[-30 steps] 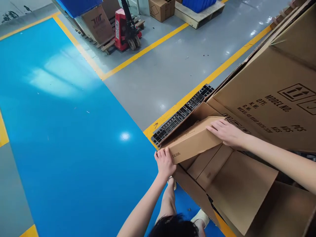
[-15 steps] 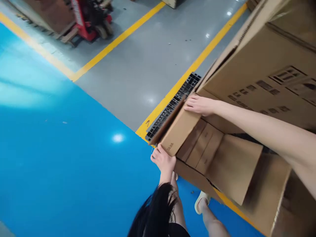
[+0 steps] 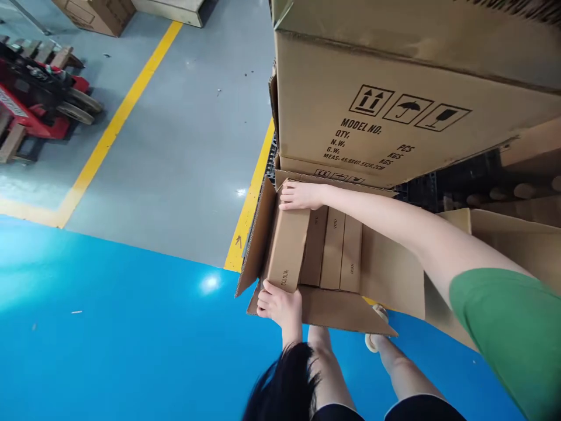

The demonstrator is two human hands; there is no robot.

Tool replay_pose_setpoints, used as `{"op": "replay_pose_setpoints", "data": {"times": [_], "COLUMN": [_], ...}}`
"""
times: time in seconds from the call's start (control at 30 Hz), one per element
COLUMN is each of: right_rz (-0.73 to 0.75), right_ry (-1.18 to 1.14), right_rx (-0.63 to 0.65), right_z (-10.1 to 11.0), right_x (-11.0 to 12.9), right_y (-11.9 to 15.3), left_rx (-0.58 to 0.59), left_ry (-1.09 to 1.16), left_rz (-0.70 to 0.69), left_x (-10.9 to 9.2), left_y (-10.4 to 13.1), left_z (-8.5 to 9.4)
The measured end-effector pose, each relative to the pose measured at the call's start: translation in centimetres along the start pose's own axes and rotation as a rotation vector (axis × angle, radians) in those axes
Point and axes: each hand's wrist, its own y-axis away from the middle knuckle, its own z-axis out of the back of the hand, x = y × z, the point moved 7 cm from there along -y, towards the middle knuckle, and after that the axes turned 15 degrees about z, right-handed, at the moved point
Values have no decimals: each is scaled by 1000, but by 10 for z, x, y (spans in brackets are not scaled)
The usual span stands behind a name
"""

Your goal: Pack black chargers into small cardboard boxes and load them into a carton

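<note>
A long brown cardboard box [image 3: 287, 245] marked "COLOUR:" is held between my two hands at the left side of an open carton [image 3: 337, 307]. My left hand [image 3: 280, 304] grips its near end, fingers wrapped round the corner. At the far end, my right hand [image 3: 300, 195] closes over the top edge. Several similar narrow boxes [image 3: 332, 251] stand side by side in the carton, right of the held one. The carton's flaps are folded outward. How deep the held box sits is hidden from me.
Behind the carton rises a large printed carton [image 3: 315, 99]. Another open carton [image 3: 512, 234] stands to the right. A red pallet truck [image 3: 39, 111] is at far left. Yellow lines [image 3: 118, 128] mark the grey floor, and blue floor [image 3: 131, 333] lies in front.
My view has swung to the right, so the cartons appear more upright. Both hands still hold the same box, which now sits closer to the neighbouring boxes in the carton.
</note>
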Motion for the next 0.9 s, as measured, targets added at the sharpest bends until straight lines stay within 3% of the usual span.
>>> {"op": "replay_pose_setpoints", "data": {"times": [0.23, 0.43, 0.57, 0.7, 0.8, 0.9], "right_rz": [7, 29, -9, -177, -369, -550], "right_ry": [-127, -236, -314, -316, -328, -415], "right_rx": [-43, -62, -79, -118, -125, -19], "right_z": [-25, -27, -62, -112, -138, -157], "right_x": [-2, -20, -41, -43, -23, 7], "right_y": [12, 10, 4, -15, -25, -29], "left_rx": [53, 157, 229, 343, 415, 602], "left_ry": [-1, 8, 9, -25, -108, -143], "left_rz": [26, 52, 91, 99, 50, 9], "left_x": [-11, -13, -26, -38, -41, -46], "left_y": [8, -1, -18, -33, -29, -10], "left_z": [-4, 15, 16, -20, -60, -100]}}
